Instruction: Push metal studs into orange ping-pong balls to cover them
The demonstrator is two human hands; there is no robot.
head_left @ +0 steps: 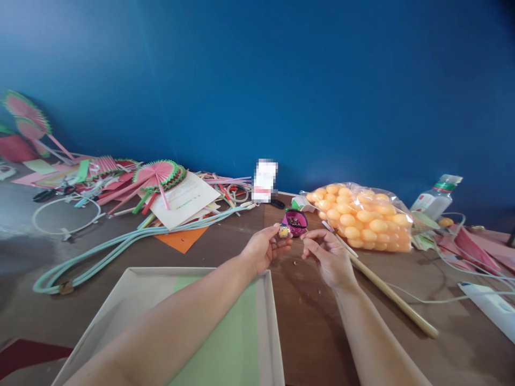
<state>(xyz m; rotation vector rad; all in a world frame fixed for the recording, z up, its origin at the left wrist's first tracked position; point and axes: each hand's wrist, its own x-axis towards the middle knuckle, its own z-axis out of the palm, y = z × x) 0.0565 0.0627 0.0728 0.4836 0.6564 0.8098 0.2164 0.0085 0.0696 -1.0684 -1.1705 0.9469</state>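
My left hand (260,251) holds a small shiny round piece (285,231) with yellow in it, gripped at the thumb and fingertips. Just behind it stands a small magenta pouch (298,231) with a dark rim, and small dark and pale bits lie inside. To the right, my right hand (330,257) is closed in a pinch beside the pouch; whatever is between its fingertips is too small to name. A tiny pale bit (295,263) lies on the brown table between the two hands.
A white-rimmed tray (277,332) lies under my left forearm. A clear bag of orange balls (362,217) and a wooden stick (396,295) are at right. Pale blue tubing (116,249), paper fans (159,174) and sheets crowd the left. A phone (264,181) leans against the blue wall.
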